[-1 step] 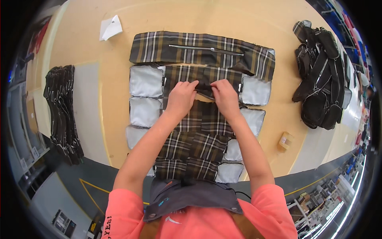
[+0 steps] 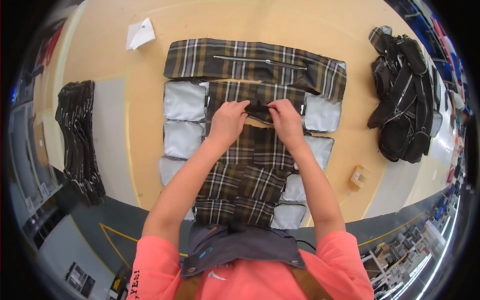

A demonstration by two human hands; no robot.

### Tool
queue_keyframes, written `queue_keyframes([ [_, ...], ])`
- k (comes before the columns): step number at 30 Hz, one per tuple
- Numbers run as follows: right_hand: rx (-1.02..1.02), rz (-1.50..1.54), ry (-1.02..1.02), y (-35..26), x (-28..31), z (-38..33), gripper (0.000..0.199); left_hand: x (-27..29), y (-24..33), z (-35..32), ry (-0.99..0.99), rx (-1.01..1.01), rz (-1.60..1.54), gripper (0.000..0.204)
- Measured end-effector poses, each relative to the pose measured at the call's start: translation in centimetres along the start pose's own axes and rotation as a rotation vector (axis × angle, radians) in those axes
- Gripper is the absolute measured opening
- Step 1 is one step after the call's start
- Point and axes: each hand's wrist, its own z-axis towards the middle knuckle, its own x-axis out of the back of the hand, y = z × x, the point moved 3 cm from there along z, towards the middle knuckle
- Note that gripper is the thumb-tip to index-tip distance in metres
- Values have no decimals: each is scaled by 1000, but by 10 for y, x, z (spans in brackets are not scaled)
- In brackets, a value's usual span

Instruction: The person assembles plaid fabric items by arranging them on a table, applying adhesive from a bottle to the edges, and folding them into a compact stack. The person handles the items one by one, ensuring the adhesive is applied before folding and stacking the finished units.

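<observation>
Dark plaid fabric pieces with grey padded side flaps lie in a column before me on the table. My left hand (image 2: 229,121) and my right hand (image 2: 286,123) pinch the near edge of one plaid fabric piece (image 2: 258,111), fingers closed on it a short way apart. That edge is lifted a little, and a strip of table shows beneath it. Nearer to me, more plaid pieces (image 2: 260,182) lie in rows, partly under my forearms. Beyond my hands, a long plaid strip (image 2: 195,62) with a silver zipper (image 2: 260,61) lies crosswise.
At the left edge hangs a stack of dark trimmed fabric pieces (image 2: 77,135). Dark bags with straps (image 2: 404,100) are heaped at the right. A small clear yellowish container (image 2: 358,178) stands near the right front, and folded white paper (image 2: 140,34) lies at the far left.
My right hand has shifted very slightly to the right along the fabric edge. The left hand keeps its place, and the fabric pieces lie nearly as before.
</observation>
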Motion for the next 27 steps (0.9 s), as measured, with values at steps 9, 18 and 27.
queue_keyframes([
  [9,-735,1258,625,56,93,-30,35,77,-73,-31,482,790,-1326,26],
  [18,-536,276,556,112,120,-63,22,123,-114,-56,684,700,-263,31],
  [27,-49,-245,-183,-51,-5,-96,29,4,38,-93,-59,76,84,41],
])
